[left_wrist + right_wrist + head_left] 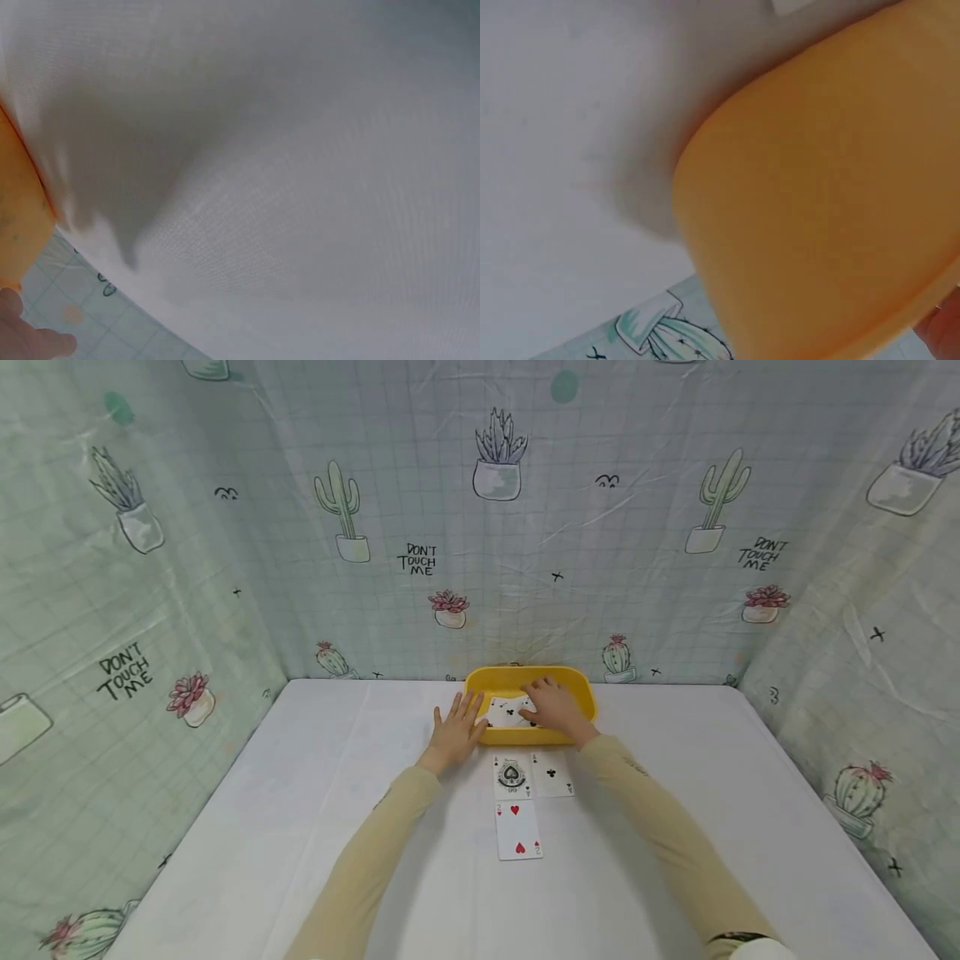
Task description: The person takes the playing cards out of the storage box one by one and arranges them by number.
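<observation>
A yellow tray (pixel 528 737) holds several loose playing cards (pixel 504 714), at least one showing clubs. My left hand (pixel 453 732) rests at the tray's left rim, its fingers spread and straight. Over the cards inside the tray reaches my right hand (pixel 557 706), with a wide gap between thumb and forefinger; its fingertips are partly hidden. On the table in front of the tray lie an ace of spades (pixel 512 789), an ace of clubs (pixel 553 785) beside it, and a two of hearts (pixel 518 830) below the ace of spades. All three are face up.
The white table (pixel 360 760) stretches to both sides of the tray. A patterned cloth (pixel 637 568) hangs behind the table and along its sides. The tray's outer wall (pixel 810 180) fills much of the right wrist view.
</observation>
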Available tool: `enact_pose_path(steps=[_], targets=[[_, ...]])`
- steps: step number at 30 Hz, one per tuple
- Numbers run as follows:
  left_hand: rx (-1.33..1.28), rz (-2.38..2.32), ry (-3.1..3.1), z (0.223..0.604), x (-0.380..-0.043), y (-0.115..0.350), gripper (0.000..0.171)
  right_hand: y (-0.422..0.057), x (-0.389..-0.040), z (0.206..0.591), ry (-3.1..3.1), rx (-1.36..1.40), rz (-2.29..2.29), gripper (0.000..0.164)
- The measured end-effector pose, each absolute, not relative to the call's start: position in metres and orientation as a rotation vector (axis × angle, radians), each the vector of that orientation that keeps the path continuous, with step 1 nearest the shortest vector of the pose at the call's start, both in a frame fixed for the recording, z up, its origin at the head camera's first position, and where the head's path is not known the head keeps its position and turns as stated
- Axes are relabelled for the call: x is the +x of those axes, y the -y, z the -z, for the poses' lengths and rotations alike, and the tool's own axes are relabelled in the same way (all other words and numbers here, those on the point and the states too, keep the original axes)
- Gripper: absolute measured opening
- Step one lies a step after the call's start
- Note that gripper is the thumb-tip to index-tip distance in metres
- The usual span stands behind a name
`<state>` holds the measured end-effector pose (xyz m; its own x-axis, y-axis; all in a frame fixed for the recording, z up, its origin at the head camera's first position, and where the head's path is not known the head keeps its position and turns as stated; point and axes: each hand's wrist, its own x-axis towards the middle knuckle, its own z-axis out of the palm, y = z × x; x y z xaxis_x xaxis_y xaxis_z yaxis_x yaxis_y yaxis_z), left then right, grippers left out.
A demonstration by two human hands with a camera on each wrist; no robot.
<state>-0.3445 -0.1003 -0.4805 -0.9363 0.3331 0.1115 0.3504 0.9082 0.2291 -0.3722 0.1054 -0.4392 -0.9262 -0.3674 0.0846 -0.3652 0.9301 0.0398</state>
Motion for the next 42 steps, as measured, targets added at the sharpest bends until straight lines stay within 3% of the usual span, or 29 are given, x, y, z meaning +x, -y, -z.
enact_pose_path(steps=[28, 36, 42], targets=[[-0.527, 0.393, 3.022, 0.480, -0.344, 0.101, 0.056, -0.077, -0.396, 0.461, 3.206, 0.449, -0.232, 0.077], [-0.535, 0.376, 3.019, 0.480, -0.343, 0.100, 0.056, -0.080, -0.396, 0.461, 3.228, 0.427, -0.180, 0.075], [-0.539, 0.351, 3.008, 0.478, -0.343, 0.101, 0.056, -0.082, -0.396, 0.458, 3.218, 0.450, -0.205, 0.060]])
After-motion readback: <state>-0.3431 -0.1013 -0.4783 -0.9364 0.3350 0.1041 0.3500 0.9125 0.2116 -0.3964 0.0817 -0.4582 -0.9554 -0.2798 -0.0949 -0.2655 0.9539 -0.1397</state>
